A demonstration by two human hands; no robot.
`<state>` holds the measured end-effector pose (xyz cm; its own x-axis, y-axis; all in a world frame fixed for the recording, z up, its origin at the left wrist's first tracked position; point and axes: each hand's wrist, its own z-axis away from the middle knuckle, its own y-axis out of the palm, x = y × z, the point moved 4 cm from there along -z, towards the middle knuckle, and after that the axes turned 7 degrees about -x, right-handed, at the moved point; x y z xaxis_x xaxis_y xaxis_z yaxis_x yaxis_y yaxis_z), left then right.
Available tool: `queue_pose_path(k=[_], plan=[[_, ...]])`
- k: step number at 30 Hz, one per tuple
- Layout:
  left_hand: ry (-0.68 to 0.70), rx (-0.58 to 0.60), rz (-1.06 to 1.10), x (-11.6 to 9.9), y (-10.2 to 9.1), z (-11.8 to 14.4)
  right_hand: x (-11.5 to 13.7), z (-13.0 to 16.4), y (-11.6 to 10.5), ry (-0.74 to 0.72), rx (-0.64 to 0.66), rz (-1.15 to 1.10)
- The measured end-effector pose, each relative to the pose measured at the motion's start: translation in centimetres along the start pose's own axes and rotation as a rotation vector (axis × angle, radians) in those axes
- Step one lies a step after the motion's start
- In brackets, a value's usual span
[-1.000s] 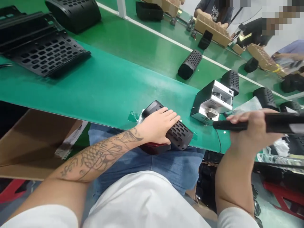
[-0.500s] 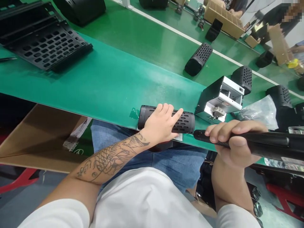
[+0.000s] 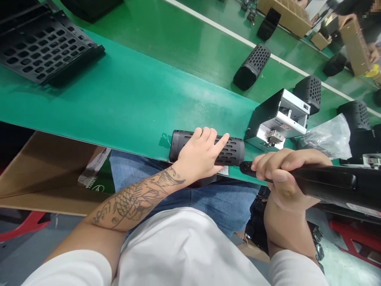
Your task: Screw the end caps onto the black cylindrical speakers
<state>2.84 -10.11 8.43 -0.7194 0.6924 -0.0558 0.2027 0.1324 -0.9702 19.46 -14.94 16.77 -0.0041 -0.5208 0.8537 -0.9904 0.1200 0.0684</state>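
A black cylindrical housing with slotted holes (image 3: 232, 151) lies on its side at the front edge of the green table. My left hand (image 3: 200, 151) wraps over its middle, thumb on the near side and fingers on top. In my right hand (image 3: 288, 174) is a black electric screwdriver (image 3: 330, 178), held level with its front end at the housing's right end face. The bit and whatever it touches are too small to make out. Just behind my right hand stands a silver and black screw feeder (image 3: 279, 119).
Perforated black panels (image 3: 38, 51) lie at the far left. Another slotted housing (image 3: 252, 66) sits farther back, and a clear plastic bag (image 3: 329, 137) rests right of the feeder. An open cardboard box (image 3: 38, 171) is below the table edge. Co-workers' hands show at the top right.
The view has shifted slightly, so the background sits a little higher. Both hands keep their grips; the screwdriver's front end appears slightly farther left against the housing's end.
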Motion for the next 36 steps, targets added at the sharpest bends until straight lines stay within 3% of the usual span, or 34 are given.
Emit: queue_pose_path(k=[7, 14, 22, 27, 30, 34, 36], plan=[[0.005, 0.005, 0.028, 0.0, 0.1, 0.0, -0.7, 0.2, 0.7, -0.036, 0.106, 0.020], [-0.008, 0.030, 0.057, 0.0, -0.1, 0.0, -0.5, -0.1, 0.9, 0.033, 0.045, -0.019], [-0.002, 0.017, 0.040, -0.1, -0.1, 0.1, -1.1, 0.2, 0.6, 0.042, 0.072, -0.029], [-0.014, 0.004, 0.032, 0.0, 0.1, 0.0, 0.1, 0.6, 0.1, 0.043, 0.043, 0.021], [-0.003, -0.004, 0.019, 0.2, 0.1, -0.2, 0.9, -0.9, -2.2, -0.068, -0.111, 0.094], [0.011, -0.014, 0.006, 0.1, 0.1, -0.5, -0.1, -3.8, -7.5, -0.419, -0.569, 0.345], [0.020, -0.010, 0.006, -0.1, 0.1, -0.5, -2.0, -5.1, -9.3, -0.402, -0.595, 0.469]])
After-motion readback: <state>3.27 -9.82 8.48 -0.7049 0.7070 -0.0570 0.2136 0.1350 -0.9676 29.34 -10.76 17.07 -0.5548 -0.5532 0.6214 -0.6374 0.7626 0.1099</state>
